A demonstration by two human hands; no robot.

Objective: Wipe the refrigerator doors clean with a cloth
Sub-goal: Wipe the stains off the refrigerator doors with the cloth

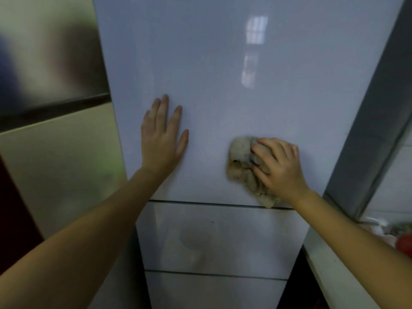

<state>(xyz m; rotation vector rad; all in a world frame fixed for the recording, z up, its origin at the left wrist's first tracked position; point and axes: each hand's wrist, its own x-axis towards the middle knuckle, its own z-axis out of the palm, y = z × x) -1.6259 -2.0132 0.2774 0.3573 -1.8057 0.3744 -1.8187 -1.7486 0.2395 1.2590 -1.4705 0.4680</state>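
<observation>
The refrigerator's tall upper door (223, 63) fills most of the view, a glossy pale blue-white panel with a window's reflection (254, 41) bright on its upper right part. To its left stands a second refrigerator (55, 152) with a brushed metal top section and a cream lower one, a dark seam between them. Below the upper door, past a thin dark gap, comes a shorter middle door (223, 239), and under that the top of a bottom door (214, 291). A white counter (323, 264) runs along the right side, with a gray wall edge (374, 130) above it.

Both bare forearms reach in from the lower corners. The left hand (163, 139) lies flat on the upper door, left of its middle, palm against the surface and fingers straight and a little spread (it holds nothing). The right hand (281, 166) is on the lower right part of the same door, its fingers bent over a bunched beige cloth (242, 161) and pressing it to the panel. The cloth sticks out to the left of the fingers, and one end hangs down to the gap above the middle door. A small red thing (404, 244), blurred, sits at the far right on the counter.
</observation>
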